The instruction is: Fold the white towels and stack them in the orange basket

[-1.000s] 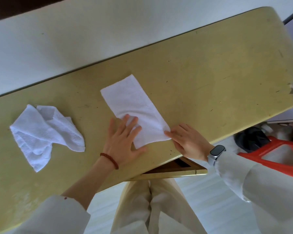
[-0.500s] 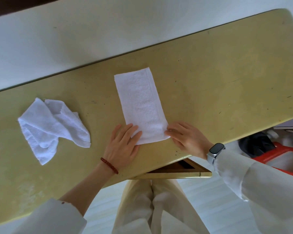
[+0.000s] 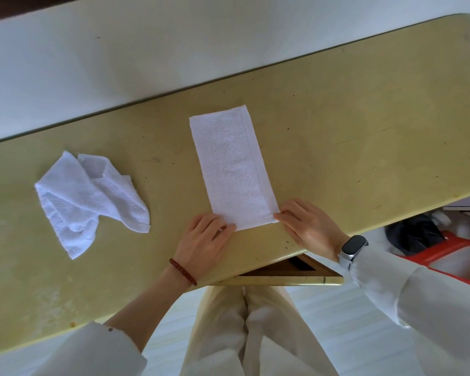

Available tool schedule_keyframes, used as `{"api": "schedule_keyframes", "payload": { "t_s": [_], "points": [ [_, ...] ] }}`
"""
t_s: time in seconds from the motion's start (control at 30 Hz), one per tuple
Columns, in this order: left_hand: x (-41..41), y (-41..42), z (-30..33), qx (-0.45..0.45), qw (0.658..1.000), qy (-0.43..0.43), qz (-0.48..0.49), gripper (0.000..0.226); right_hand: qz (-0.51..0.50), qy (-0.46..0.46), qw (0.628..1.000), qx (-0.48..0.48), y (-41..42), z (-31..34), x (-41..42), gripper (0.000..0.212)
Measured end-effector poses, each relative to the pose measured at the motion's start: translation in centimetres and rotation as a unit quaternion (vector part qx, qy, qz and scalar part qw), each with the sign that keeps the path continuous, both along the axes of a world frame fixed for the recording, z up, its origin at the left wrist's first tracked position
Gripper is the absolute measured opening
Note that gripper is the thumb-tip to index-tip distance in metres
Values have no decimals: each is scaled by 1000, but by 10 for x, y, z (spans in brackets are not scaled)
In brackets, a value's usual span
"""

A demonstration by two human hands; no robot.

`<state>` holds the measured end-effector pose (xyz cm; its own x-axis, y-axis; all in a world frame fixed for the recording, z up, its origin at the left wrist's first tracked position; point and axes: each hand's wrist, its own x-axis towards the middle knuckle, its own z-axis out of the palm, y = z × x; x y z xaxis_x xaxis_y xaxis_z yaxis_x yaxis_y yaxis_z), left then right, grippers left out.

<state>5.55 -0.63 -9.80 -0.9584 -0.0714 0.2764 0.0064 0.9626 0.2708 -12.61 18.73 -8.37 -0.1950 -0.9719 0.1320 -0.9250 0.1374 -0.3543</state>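
A white towel (image 3: 234, 169), folded into a long strip, lies flat on the yellow table (image 3: 350, 126), running away from me. My left hand (image 3: 204, 240) pinches its near left corner with bent fingers. At the near right corner, my right hand (image 3: 307, 229), with a watch on the wrist, pinches the towel; the edge there lifts slightly. A second white towel (image 3: 92, 196) lies crumpled on the table to the left, apart from both hands. Part of the orange basket (image 3: 456, 248) shows below the table's right end.
The table's far edge meets a white wall (image 3: 174, 50). An open drawer frame (image 3: 288, 272) sticks out under the near edge above my lap. A dark object (image 3: 415, 232) sits beside the basket on the floor.
The strip towel has been turned from a slant to run straight away from me. Both hands have slid back from lying on it to its near corners.
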Motion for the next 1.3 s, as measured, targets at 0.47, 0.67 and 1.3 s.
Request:
{"api": "schedule_keyframes", "payload": {
  "t_s": [0.47, 0.67, 1.3],
  "points": [
    [-6, 1, 9, 4, 999, -16, 28, 21, -26, 77, 996, -24, -18, 5, 9, 14],
    [-12, 4, 17, 13, 995, -76, 59, 24, -14, 40, 997, -57, -17, 18, 13, 19],
    [-60, -24, 50, 473, 833, -145, 248, 8, -248, -252, 935, -23, -73, 50, -16, 23]
  ]
}}
